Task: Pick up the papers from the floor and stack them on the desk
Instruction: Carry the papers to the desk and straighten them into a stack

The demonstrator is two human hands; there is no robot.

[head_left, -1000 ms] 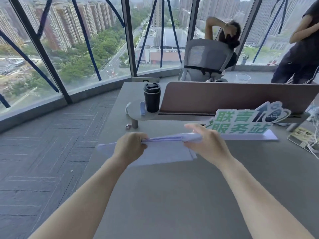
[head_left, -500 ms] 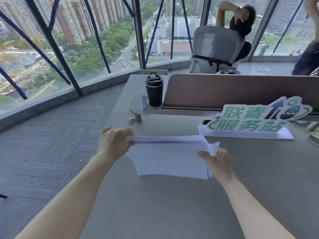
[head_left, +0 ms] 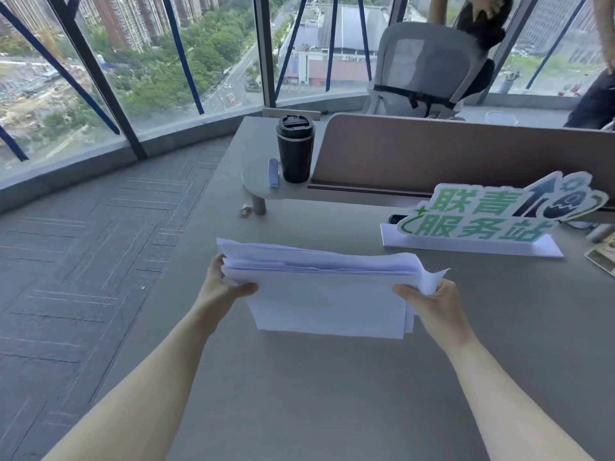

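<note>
View: from a head-worn camera, looking down a person's two bare forearms toward a grey worktop [head_left: 332, 394] by floor-to-ceiling windows.

Papers: a thick white sheaf of papers [head_left: 326, 294] sits at centre frame, held on edge, with its lower long edge at or just above the worktop; contact cannot be told.

Long axis: the sheaf runs from 9 o'clock to 3 o'clock, straight across the person's front, with the broad face turned toward the camera.

Left hand: the left hand [head_left: 221, 281] is clamped on the sheaf's 9 o'clock end, thumb on the near face.

Right hand: the right hand [head_left: 432, 302] is clamped on the 3 o'clock end, where a few sheet corners stick out loose.

Nearer hand: neither; each hand holds one short end, so the papers lie between them.

Coming move, as a judgement: the sheaf likely needs squaring and laying flat, top edge tipping toward 12 o'clock.

Room ahead: a green and white sign [head_left: 492, 214] stands at 2 o'clock and a black lidded cup [head_left: 295, 151] at 12 o'clock, both apart from the papers.

Floor: the grey carpet [head_left: 83, 261] at 9 o'clock shows no papers in view.
</note>
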